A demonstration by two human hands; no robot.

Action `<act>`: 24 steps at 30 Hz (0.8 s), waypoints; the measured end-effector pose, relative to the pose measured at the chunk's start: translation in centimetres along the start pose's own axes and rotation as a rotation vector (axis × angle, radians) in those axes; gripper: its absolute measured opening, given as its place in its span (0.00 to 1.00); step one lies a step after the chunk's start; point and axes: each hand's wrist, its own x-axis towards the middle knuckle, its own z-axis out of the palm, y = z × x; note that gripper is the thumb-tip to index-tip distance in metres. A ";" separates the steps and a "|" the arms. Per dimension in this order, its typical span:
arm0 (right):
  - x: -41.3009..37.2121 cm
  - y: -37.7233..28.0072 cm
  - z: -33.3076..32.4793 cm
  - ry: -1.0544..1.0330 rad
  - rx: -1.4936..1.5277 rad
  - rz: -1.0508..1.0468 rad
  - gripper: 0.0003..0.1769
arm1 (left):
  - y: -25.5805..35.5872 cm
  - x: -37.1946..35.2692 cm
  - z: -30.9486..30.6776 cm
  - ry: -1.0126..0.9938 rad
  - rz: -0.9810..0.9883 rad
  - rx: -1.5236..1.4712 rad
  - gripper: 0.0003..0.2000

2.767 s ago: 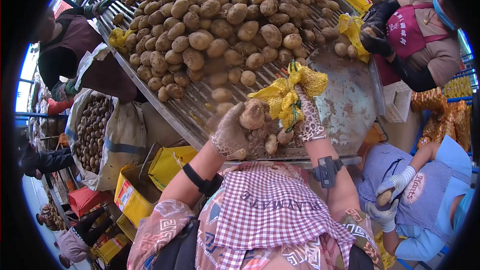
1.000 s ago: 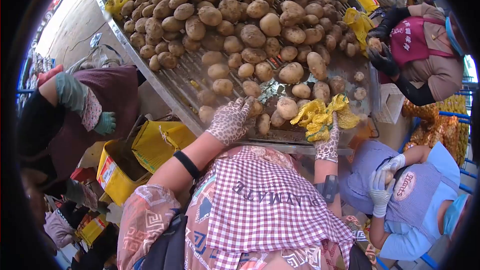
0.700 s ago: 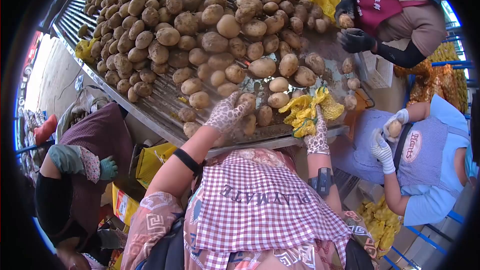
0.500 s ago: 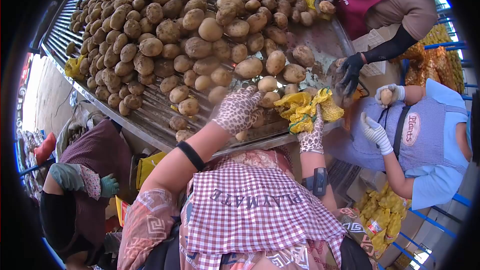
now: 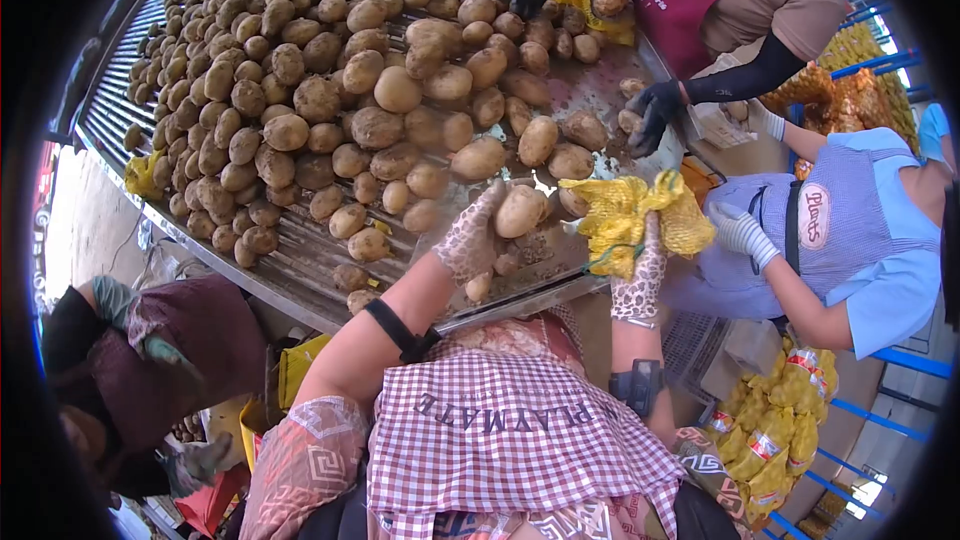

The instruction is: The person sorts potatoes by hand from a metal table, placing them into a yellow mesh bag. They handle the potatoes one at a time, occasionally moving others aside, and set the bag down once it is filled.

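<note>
My left hand [image 5: 470,240], in a leopard-print glove, is closed around a large pale potato [image 5: 521,211] just above the grated table. Small potatoes lie by its wrist and under it. At the table's front edge my right hand [image 5: 640,280], gloved the same way, grips a yellow mesh bag [image 5: 612,212] with green string. The bag looks bunched up around the fingers, and its right part bulges; its contents are hard to make out.
A big heap of soil-marked potatoes [image 5: 300,90] covers the metal grated table [image 5: 270,290]. Across it, a co-worker's black-gloved hand [image 5: 655,115] reaches over potatoes. Another person in a blue apron [image 5: 770,230] stands right. Filled yellow mesh bags [image 5: 770,440] are stacked lower right.
My left hand has closed on a potato and lifted it from the table. My right hand has shifted slightly right with the mesh bag. The co-worker opposite has both hands over the potatoes.
</note>
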 end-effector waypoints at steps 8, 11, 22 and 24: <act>-2.5 4.6 9.0 -0.581 -0.940 -0.364 0.36 | 1.5 -3.6 1.4 0.121 -0.067 0.035 0.27; 0.6 4.9 9.3 -0.214 -0.394 0.363 0.30 | 2.2 -5.0 -0.7 0.008 -0.018 -0.042 0.27; -4.8 8.4 14.0 -1.057 -1.144 -0.786 0.23 | 3.0 -8.0 -1.6 0.239 0.223 -0.114 0.24; -3.7 8.0 13.9 -0.781 -1.149 -0.417 0.19 | 3.1 -9.3 -1.7 0.225 0.112 -0.363 0.24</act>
